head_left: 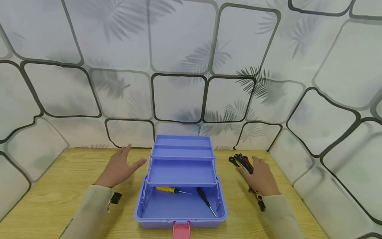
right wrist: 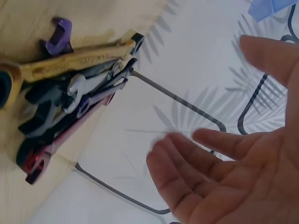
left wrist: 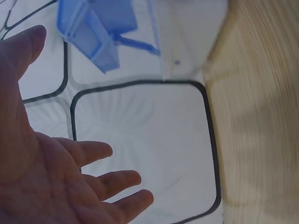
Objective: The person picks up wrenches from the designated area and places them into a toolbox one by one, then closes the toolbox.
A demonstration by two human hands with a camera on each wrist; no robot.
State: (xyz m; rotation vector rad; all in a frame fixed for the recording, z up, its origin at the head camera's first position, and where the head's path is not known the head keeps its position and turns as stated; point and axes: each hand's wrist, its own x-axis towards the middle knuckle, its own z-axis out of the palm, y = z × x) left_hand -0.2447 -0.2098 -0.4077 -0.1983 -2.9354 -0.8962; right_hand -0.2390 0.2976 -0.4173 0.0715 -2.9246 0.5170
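Note:
A periwinkle toolbox stands unfolded, its tiered trays raised at the back. Inside the bottom lie a yellow-handled screwdriver and a black-handled screwdriver. To the left of the trays, my left hand is held with fingers spread and thumb toward the box, holding nothing. On the right, my right hand hovers beside a pile of hand tools with relaxed fingers and an empty palm. The right wrist view shows a yellow wrench, a red-handled tool and a purple-ended tool in that pile.
A pink latch hangs at the toolbox's front edge. The wooden table meets a patterned fabric wall at the back and on the right side. Part of the tool pile is hidden behind my right hand in the head view.

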